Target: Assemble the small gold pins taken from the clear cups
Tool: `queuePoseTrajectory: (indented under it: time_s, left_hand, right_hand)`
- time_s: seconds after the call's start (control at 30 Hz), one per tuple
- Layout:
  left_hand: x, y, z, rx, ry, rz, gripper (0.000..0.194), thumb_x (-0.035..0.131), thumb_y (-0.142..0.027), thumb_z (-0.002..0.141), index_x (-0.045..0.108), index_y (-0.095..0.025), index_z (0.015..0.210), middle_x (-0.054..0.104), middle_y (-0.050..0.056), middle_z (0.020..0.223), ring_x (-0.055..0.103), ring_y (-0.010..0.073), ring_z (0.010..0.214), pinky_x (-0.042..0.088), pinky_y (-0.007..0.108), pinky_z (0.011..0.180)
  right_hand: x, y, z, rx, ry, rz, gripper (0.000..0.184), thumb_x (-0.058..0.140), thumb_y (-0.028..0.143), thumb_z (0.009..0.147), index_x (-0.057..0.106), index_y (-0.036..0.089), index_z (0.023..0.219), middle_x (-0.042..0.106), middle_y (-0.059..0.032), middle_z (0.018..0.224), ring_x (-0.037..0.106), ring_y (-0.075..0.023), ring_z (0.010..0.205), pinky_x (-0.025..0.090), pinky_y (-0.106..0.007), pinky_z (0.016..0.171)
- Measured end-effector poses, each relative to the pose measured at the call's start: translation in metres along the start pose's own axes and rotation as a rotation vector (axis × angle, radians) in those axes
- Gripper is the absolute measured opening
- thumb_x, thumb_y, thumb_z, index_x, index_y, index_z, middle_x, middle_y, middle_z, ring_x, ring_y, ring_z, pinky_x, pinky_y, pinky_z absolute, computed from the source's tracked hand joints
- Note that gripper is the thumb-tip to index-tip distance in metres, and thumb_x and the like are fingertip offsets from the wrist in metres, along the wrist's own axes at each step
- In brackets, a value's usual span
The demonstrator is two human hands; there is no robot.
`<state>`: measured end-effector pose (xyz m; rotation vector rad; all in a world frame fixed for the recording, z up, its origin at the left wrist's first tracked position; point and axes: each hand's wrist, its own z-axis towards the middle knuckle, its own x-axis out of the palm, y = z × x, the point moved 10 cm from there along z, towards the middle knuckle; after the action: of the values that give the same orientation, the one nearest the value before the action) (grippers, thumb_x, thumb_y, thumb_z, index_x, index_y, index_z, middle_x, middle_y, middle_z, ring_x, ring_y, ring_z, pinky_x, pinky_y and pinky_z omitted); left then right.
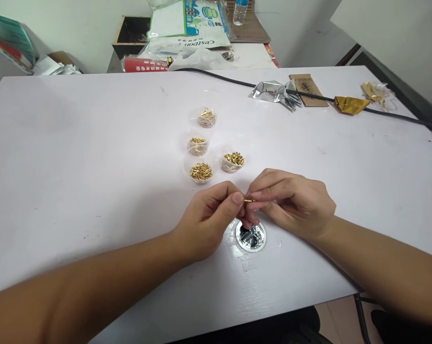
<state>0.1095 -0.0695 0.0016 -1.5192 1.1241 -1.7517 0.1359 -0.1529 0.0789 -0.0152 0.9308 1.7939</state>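
Note:
A small gold-coloured metal pin (249, 200) is held between my two hands over the table. My left hand (216, 210) pinches its left end between thumb and fingers. At the other end, the fingertips of my right hand (291, 200) are closed on it. Just below my fingers a round metal-rimmed dish (251, 237) with dark contents sits on the table, partly covered by my left fingers. Beyond my hands stand small clear cups of gold metal pieces: a near left cup (200, 172), a right cup (233, 162), a middle cup (197, 146) and a far cup (206, 117).
A black cable (216, 75) crosses the back of the white table (94, 143). Along it lie crumpled silver foil (273, 91), a brown cardboard piece (308, 90), gold foil (351, 104) and a small plastic bag (379, 94). A water bottle (240, 13) stands behind the table.

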Motion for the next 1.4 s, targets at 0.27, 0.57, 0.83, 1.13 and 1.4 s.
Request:
queuePoseTrajectory:
  time_s: [0.27,0.57,0.83,1.13,1.4]
  left_hand:
    - [-0.001,-0.001,0.0,0.005,-0.002,0.029,0.028,0.051,-0.033,0.099,0.056,-0.013,0.08,0.069,0.006,0.076,0.066,0.0115,0.07,0.054,0.023,0.069]
    - [-0.003,-0.014,-0.002,0.082,-0.065,0.264,0.029,0.052,-0.034,0.099,0.06,-0.013,0.081,0.067,0.005,0.073,0.063,0.0111,0.07,0.054,0.023,0.067]
    - [-0.004,-0.018,-0.003,0.11,-0.085,0.352,0.028,0.05,-0.032,0.1,0.06,-0.014,0.081,0.065,0.004,0.073,0.064,0.0113,0.071,0.054,0.023,0.066]
    - [-0.005,-0.017,-0.003,0.09,-0.091,0.353,0.029,0.049,-0.033,0.1,0.061,-0.014,0.082,0.066,0.005,0.075,0.064,0.0118,0.073,0.054,0.023,0.068]
    - [-0.006,-0.016,-0.003,0.074,-0.095,0.357,0.03,0.05,-0.036,0.099,0.061,-0.014,0.082,0.066,0.005,0.075,0.064,0.0129,0.073,0.054,0.025,0.068]
  right_hand:
    - [0.001,-0.004,-0.001,0.052,-0.001,0.041,0.023,0.072,-0.001,0.079,0.065,0.017,0.091,0.069,-0.0068,0.08,0.067,-0.0161,0.067,0.059,-0.027,0.053]
    - [0.0,0.001,0.002,0.009,0.016,0.0,0.022,0.075,0.003,0.079,0.066,0.019,0.09,0.07,-0.0053,0.078,0.068,-0.0162,0.068,0.058,-0.027,0.053]
    - [0.001,0.007,0.005,-0.016,0.052,-0.066,0.021,0.074,0.003,0.079,0.065,0.019,0.088,0.071,-0.0052,0.076,0.07,-0.0165,0.069,0.059,-0.026,0.053]
    - [0.003,0.011,0.007,-0.049,0.088,-0.159,0.018,0.077,0.009,0.08,0.065,0.02,0.085,0.072,-0.0065,0.075,0.07,-0.0169,0.068,0.061,-0.026,0.054]
    - [0.003,0.018,0.004,-0.105,0.057,-0.259,0.015,0.079,0.021,0.081,0.064,0.022,0.084,0.07,-0.005,0.072,0.068,-0.0177,0.066,0.061,-0.029,0.053]
